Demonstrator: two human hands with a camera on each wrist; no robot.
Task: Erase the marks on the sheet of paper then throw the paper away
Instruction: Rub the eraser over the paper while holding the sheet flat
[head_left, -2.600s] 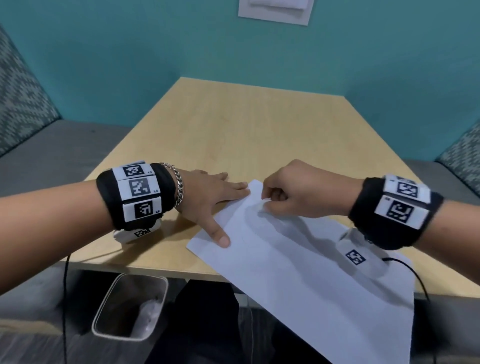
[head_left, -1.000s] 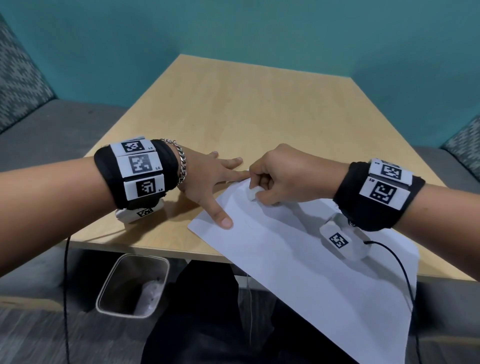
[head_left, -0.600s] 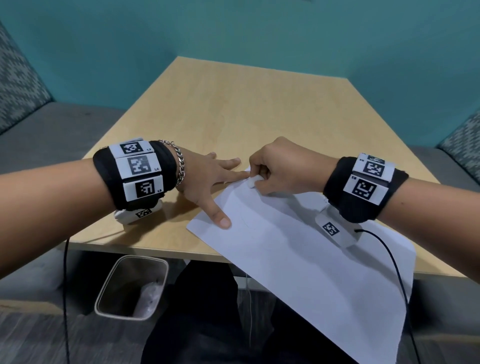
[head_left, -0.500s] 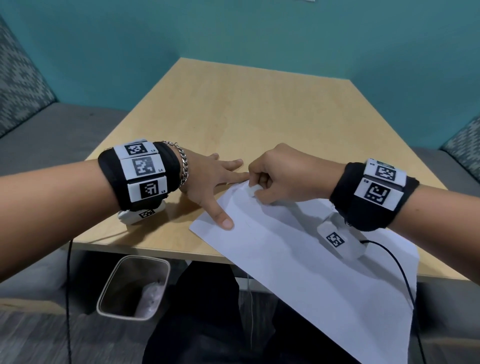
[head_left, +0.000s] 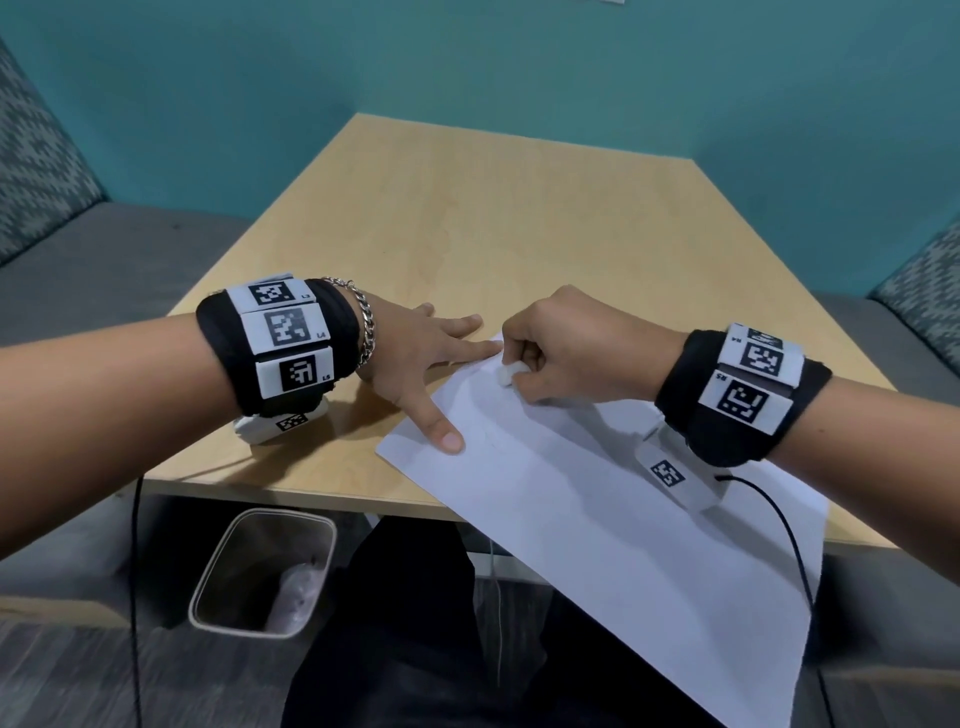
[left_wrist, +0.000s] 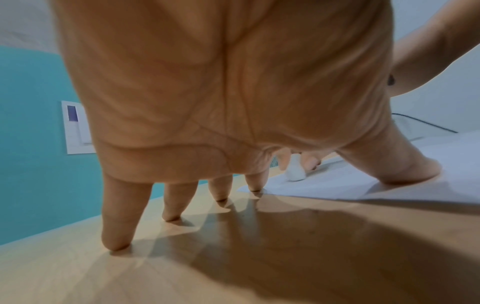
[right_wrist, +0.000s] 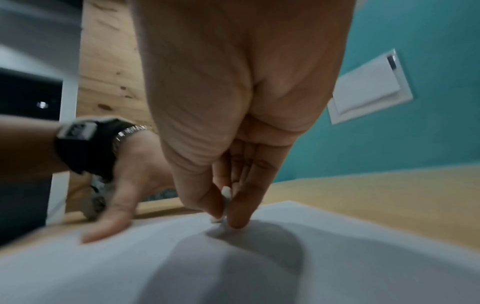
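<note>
A white sheet of paper (head_left: 597, 519) lies askew on the wooden table (head_left: 493, 218), its near part hanging over the front edge. My left hand (head_left: 421, 358) lies flat with fingers spread, its thumb and forefinger pressing the sheet's far left corner. My right hand (head_left: 550, 353) pinches a small white eraser (head_left: 506, 374) against the paper near that corner. The left wrist view shows the eraser (left_wrist: 294, 171) standing on the paper (left_wrist: 337, 181) between the right hand's fingertips. Blurred, the right wrist view shows the eraser (right_wrist: 225, 195) pinched above the paper (right_wrist: 259, 257). Faint marks show beside the left thumb.
An open grey waste bin (head_left: 262, 571) stands on the floor below the table's front left edge. Grey benches with patterned cushions flank the table. A cable (head_left: 779, 530) runs from my right wrist across the paper. A white wall plate (left_wrist: 75, 127) sits on the teal wall.
The right hand has shifted the eraser back and forth in small strokes near the sheet's far corner. The left hand has kept pressing the paper in place.
</note>
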